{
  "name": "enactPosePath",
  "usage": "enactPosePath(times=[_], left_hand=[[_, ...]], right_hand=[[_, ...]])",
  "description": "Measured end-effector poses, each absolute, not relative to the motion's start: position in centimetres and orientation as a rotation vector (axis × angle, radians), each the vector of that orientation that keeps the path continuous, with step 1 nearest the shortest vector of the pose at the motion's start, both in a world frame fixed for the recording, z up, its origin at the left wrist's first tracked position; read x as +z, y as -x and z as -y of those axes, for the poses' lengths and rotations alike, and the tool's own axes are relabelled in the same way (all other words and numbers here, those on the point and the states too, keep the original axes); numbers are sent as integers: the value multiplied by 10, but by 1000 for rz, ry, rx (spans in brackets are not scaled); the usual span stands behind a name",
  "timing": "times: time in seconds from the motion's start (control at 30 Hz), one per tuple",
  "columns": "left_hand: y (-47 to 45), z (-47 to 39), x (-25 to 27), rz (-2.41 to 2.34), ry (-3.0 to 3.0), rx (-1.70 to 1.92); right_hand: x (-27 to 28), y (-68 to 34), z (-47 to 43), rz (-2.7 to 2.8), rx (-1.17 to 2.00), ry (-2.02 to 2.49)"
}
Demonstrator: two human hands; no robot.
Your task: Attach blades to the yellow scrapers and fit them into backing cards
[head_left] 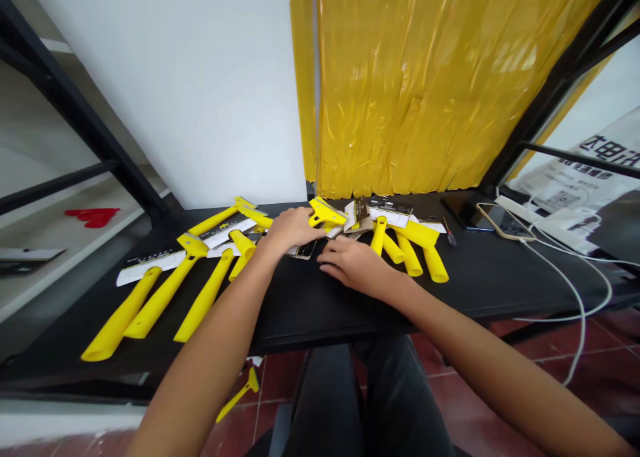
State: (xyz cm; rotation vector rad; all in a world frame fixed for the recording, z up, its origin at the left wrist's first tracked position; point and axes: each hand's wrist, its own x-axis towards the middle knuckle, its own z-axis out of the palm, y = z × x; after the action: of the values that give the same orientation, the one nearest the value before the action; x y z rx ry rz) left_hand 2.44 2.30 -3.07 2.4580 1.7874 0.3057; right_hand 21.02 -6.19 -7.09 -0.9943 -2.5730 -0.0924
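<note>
My left hand (pixel 294 228) is closed around a yellow scraper (pixel 327 212), whose wide head sticks out to the right past my fingers. Just to the right and nearer to me, my right hand (pixel 354 262) has its fingers curled together by the scraper's blade edge; what they pinch, if anything, is hidden. Under and behind the hands lie printed cards (pixel 356 212), partly covered. To the left, several yellow scrapers (pixel 165 287) lie with white-and-black cards (pixel 150 267) among them. More yellow scrapers (pixel 407 250) are heaped right of my right hand.
Everything lies on a black table (pixel 310 310) with a black frame. At right are a small screwdriver (pixel 450 234), a phone (pixel 505 222), a power strip (pixel 545 224) and loose white cables (pixel 580 304). Yellow plastic sheeting (pixel 425 97) hangs behind. Another scraper (pixel 240 394) shows below the table.
</note>
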Motion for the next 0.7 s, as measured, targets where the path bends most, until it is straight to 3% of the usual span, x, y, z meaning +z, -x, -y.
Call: enactPosePath(times=[0.47,0.6,0.7], left_hand=[[-23,-18,-23,-1857,-2447,100],[-22,-17,-25,-1871,-2446,91],[-22,-17,-27,-1886,-2458,104]], right_hand=[[-70,-225,78,2471,3,960],[-53,-272,80,1867,-273,1479],[-52,-312,65,1672,-270,1982]])
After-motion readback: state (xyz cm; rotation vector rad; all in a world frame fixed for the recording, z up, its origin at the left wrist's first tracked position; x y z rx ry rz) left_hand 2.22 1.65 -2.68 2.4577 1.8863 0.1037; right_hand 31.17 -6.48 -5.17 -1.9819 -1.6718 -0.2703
